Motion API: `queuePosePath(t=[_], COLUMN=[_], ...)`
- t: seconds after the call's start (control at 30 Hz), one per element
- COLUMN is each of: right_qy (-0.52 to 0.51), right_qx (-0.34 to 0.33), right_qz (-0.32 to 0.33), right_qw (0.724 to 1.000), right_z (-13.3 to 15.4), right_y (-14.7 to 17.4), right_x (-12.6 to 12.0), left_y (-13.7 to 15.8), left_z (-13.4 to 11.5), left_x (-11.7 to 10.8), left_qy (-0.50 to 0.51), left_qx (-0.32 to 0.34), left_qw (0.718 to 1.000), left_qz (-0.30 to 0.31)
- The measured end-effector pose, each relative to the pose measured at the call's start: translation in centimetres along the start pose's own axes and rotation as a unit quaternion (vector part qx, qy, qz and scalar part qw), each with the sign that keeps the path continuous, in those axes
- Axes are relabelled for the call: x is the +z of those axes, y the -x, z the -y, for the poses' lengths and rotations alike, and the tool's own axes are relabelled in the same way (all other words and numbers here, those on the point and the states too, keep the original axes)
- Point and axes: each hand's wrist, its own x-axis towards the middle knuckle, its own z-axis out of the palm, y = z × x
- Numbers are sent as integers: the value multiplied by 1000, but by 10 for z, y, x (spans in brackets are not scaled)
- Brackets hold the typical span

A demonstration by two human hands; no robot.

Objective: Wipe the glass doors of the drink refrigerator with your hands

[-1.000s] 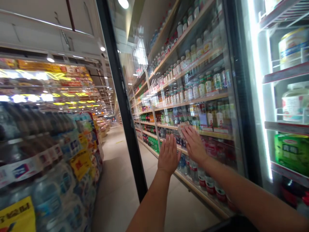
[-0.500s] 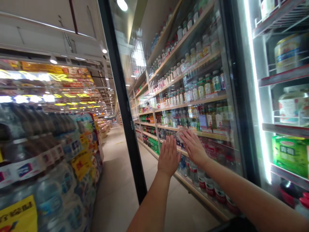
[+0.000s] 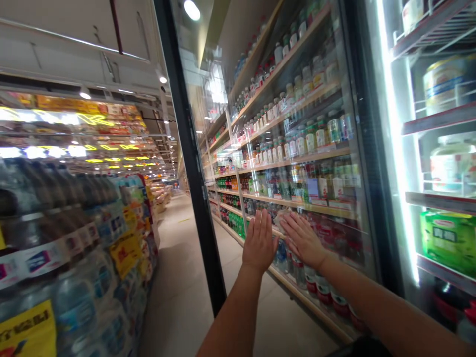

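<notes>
Left of my camera I see bottled drinks (image 3: 74, 302) stacked beside the aisle floor (image 3: 174, 282), a yellow sign (image 3: 28, 328) at the near end and a second sign (image 3: 127, 252) farther along. Neon letters (image 3: 94, 119) and a ceiling lamp (image 3: 85, 92) glow above. Wooden shelves (image 3: 330, 210) carry rows of bottles (image 3: 310, 139). Far right, I have racks (image 3: 441, 201) with a green pack (image 3: 448, 243), a jug (image 3: 451, 166) above it, and a tub (image 3: 444, 87) higher.

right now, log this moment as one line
left hand: flat, at glass door | right hand: flat over pale cloth | glass door: open | green pack: on shelf

Smooth glass door (image 3: 271, 153) (glossy, reflective)
</notes>
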Motion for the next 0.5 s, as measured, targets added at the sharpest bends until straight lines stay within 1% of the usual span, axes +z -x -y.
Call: queuePosePath(t=[0.13,0.23,0.5], right_qy=[-5,-17,0], right_qx=[25,31,35], right_qz=[-20,-39,-9], right_qw=[999,999,999], right_z=[4,5,5], right_y=[-9,-17,-25], right_x=[1,2,0], left_y=[0,0,0], left_z=[0,0,0], left_x=[0,0,1], left_qy=[-4,-5,-4], left_qx=[3,4,3], left_qw=[1000,1000,1000], left_qz=[-4,-5,-10])
